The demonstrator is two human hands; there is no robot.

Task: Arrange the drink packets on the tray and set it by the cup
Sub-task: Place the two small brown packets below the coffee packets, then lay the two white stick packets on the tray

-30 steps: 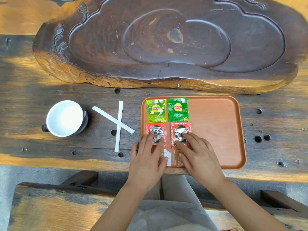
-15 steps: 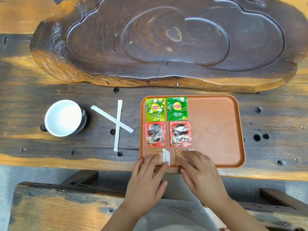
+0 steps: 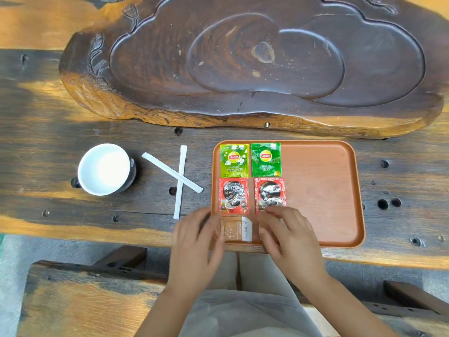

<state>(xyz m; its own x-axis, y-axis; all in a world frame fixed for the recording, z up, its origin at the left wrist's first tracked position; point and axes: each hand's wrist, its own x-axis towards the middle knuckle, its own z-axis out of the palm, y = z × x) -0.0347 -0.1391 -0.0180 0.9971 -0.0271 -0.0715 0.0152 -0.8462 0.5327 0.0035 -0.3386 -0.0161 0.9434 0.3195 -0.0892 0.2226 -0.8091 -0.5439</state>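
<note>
An orange tray [image 3: 320,190] lies on the wooden table. On its left half sit two green Lipton packets [image 3: 234,160] [image 3: 266,159], below them two red Nescafe packets [image 3: 233,195] [image 3: 270,193], and at the near edge a brown-and-white packet [image 3: 237,229]. A second such packet lies under my right hand [image 3: 288,235]. My left hand [image 3: 196,249], fingers spread, hovers at the tray's near left corner, blurred. The white cup [image 3: 105,169] stands far left of the tray.
Two white paper-wrapped sticks [image 3: 179,177] lie crossed between cup and tray. A large carved dark wooden tea board [image 3: 255,64] fills the far side. The table's near edge runs just below the tray; a wooden bench [image 3: 85,305] is beneath.
Both hands drew back from the red Nescafe packets to the bottom row. My left hand then slid left off the brown-and-white packet, uncovering it; my right hand stays over the other.
</note>
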